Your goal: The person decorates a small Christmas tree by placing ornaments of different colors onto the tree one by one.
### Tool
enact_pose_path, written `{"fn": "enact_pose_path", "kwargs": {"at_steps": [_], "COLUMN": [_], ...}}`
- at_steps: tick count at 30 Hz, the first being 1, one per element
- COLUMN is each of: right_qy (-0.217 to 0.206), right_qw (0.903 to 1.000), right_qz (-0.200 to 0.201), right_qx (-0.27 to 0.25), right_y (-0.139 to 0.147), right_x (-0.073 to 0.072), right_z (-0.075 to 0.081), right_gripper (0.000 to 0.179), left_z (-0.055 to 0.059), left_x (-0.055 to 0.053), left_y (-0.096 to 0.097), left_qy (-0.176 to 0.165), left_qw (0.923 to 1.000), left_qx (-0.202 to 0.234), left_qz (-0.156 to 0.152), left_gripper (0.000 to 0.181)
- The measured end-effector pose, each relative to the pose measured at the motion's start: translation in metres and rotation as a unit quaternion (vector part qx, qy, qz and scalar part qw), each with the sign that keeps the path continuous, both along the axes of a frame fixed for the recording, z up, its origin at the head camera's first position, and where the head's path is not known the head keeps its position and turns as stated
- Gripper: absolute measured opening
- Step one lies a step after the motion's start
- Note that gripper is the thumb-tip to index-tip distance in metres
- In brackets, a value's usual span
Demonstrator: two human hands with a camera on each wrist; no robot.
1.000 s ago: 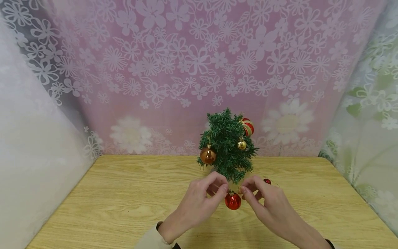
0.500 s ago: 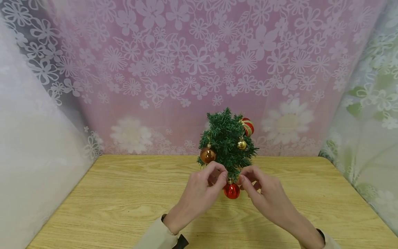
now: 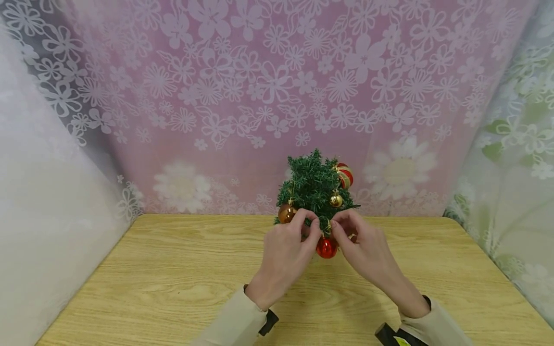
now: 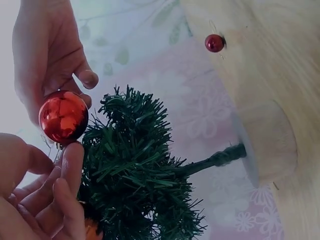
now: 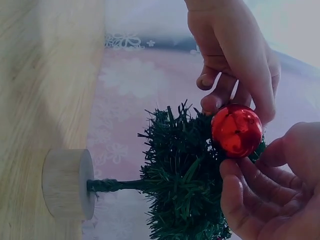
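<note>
A shiny red Christmas ball (image 3: 326, 248) hangs just below the fingertips of both hands, at the front lower branches of a small green Christmas tree (image 3: 313, 174). With thumb and fingertips, my left hand (image 3: 287, 247) pinches the ball's thin gold string on the left. Opposite it, my right hand (image 3: 365, 242) pinches the string from the right. The string loop shows in the small gap between the hands, over a branch tip. In the right wrist view the red ball (image 5: 236, 131) sits close beside the branches, between both hands' fingers.
A brown ball (image 3: 287, 213), a small gold ball (image 3: 335, 199) and a red-and-gold striped ball (image 3: 345, 176) hang on the tree. Its round wooden base (image 5: 67, 184) stands on the wooden table (image 3: 182, 274). A small dark red ball (image 4: 214, 43) lies right of the tree.
Both hands have moved forward and up toward the tree, bringing the red ball from in front of it to the lower branches. The small dark red ball is now hidden behind the right hand in the head view.
</note>
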State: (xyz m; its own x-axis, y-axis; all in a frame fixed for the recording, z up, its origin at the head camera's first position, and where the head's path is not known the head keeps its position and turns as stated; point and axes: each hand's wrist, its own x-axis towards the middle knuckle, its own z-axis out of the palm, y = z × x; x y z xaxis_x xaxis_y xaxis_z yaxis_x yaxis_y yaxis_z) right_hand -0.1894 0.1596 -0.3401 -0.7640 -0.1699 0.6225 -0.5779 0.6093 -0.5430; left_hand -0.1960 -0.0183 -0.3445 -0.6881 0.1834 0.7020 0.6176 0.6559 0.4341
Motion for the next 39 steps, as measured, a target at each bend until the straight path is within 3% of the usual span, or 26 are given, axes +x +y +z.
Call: {"fn": "enact_pose_path", "kwargs": {"at_steps": [7,12,19,23,26,29,32,36,39], "right_qy": [-0.039,-0.076,-0.101,-0.103,-0.103,-0.098,-0.074,-0.058,-0.066], "right_qw": [0.999,0.9964,0.9942,0.9939,0.9939,0.9943,0.9962,0.9967,0.9948], "right_qz": [-0.023,-0.036,-0.037,-0.032,-0.027,-0.029,-0.038,-0.053,-0.072], "right_qx": [-0.007,-0.012,0.008,0.023,0.029,0.032,0.026,0.02,0.031], "right_y": [-0.002,-0.004,-0.002,0.001,0.006,0.013,0.023,0.042,0.057], "right_x": [-0.01,-0.013,-0.012,-0.008,-0.004,0.001,0.004,0.004,0.0], "right_z": [0.001,0.003,0.004,0.001,-0.001,-0.002,-0.004,-0.008,-0.013], "right_gripper": [0.006,0.007,0.009,0.008,0.006,0.005,0.005,0.004,0.004], "left_z": [0.0,0.001,0.0,-0.001,-0.001,0.001,0.004,0.008,0.014], "left_x": [-0.006,-0.008,-0.005,-0.002,0.002,0.008,0.009,0.001,-0.007], "left_y": [0.006,0.008,0.01,0.008,0.004,-0.005,-0.019,-0.037,-0.049], "left_qy": [0.052,0.052,0.055,0.049,0.021,-0.018,-0.018,0.0,-0.014], "left_qw": [0.9957,0.9939,0.9864,0.9868,0.9938,0.999,0.9982,0.9907,0.9844], "left_qx": [-0.052,-0.068,-0.12,-0.127,-0.098,-0.041,0.033,0.125,0.171], "left_qz": [0.057,0.07,0.098,0.087,0.047,-0.006,-0.047,-0.054,-0.037], "left_gripper": [0.011,0.011,0.012,0.011,0.013,0.014,0.013,0.011,0.014]}}
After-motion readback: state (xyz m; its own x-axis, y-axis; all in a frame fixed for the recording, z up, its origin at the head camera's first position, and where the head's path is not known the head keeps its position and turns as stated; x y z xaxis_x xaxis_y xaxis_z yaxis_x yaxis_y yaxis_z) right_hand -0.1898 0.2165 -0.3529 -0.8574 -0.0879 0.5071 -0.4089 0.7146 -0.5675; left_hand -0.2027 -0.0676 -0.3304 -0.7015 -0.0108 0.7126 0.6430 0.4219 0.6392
